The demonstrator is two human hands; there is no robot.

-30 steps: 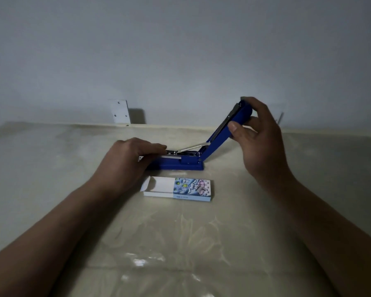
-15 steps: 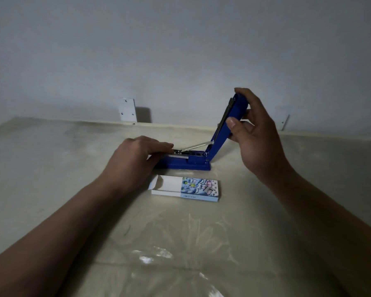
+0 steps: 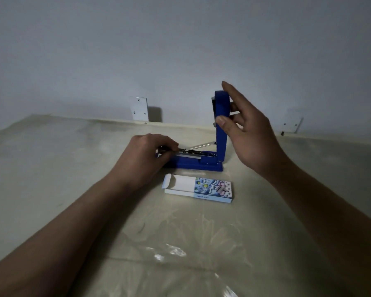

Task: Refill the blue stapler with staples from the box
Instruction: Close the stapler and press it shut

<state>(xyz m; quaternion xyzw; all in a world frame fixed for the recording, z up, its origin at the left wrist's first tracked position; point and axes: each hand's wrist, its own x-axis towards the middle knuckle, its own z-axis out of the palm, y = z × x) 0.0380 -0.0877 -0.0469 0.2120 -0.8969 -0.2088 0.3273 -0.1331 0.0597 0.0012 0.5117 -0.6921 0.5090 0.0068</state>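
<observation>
A: How many hands are there, and what does each one do?

B: Two hands, apart from each other. The left hand [image 3: 146, 156] has its fingers curled round the front end of the stapler [image 3: 193, 165] and grips it low, near the table [image 3: 62, 168]. The right hand [image 3: 247, 133] is higher. It holds the lid [image 3: 221, 133] loosely, with the thumb on the near face and the other fingers behind.

A: And the stapler, where is it?

B: There is one stapler, blue, at the middle of the table. Its base lies flat and its lid stands nearly upright. One thin metal rod [image 3: 199, 145] slants from the lid down to the track [image 3: 201, 152]. A pale strip [image 3: 189, 155] lies along the track; if it is staples, I cannot tell.

A: Is something hidden?

B: Yes. The left hand covers the front end, so what the fingertips pinch does not show. The right hand covers the back of the lid.

A: What is around?

B: One box [image 3: 212, 188] lies flat just in front of the stapler, not touching it, with the flap at its left end open. A shiny clear sheet covers the table. Behind, on the wall [image 3: 180, 50], there are two white brackets [image 3: 140, 108], one on each side of the stapler.
</observation>
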